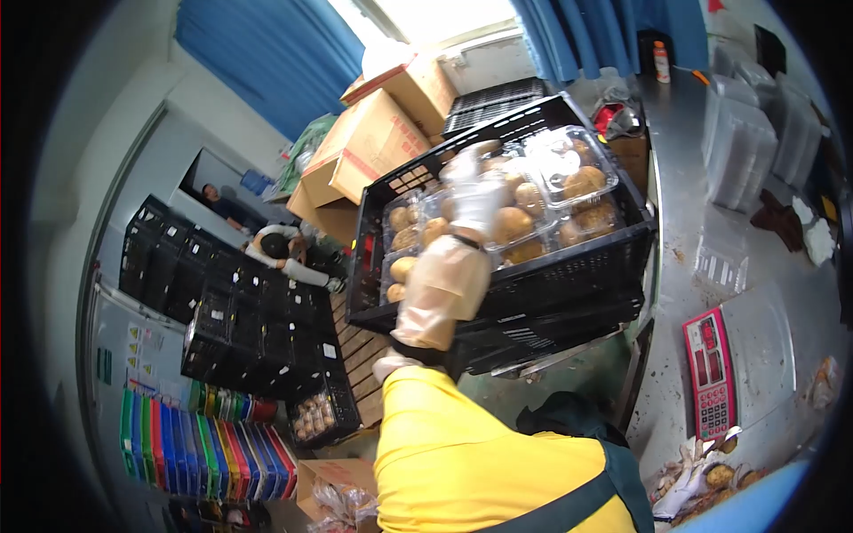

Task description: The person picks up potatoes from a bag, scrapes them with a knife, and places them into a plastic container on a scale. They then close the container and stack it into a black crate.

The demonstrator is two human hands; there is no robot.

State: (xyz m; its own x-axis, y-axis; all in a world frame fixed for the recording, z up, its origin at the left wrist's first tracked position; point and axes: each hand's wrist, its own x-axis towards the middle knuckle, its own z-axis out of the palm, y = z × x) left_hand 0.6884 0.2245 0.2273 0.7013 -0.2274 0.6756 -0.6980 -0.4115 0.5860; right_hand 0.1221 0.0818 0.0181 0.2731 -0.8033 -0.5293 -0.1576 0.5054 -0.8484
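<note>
My left hand (pixel 474 191), in a white glove with a clear plastic sleeve behind it, reaches into the upper black crate (pixel 498 282). It is over clear boxes of round brown produce (pixel 513 224); motion smears the fingers, so their grip cannot be made out. A closed clear box (pixel 582 169) lies on top at the crate's right side. At the lower right, a white-gloved hand, seemingly my right hand (pixel 686 490), is beside loose brown pieces (pixel 719 477) on the metal table; its fingers are unclear.
The metal table (pixel 671 178) bears a red scale (pixel 711 373) and stacked clear trays (pixel 739 151). Cardboard boxes (pixel 378 142) stand behind the crate. Farther left are black crates (pixel 222 333), colourful crates (pixel 209 449) and two people, one bending (pixel 283 251), one behind (pixel 218 200).
</note>
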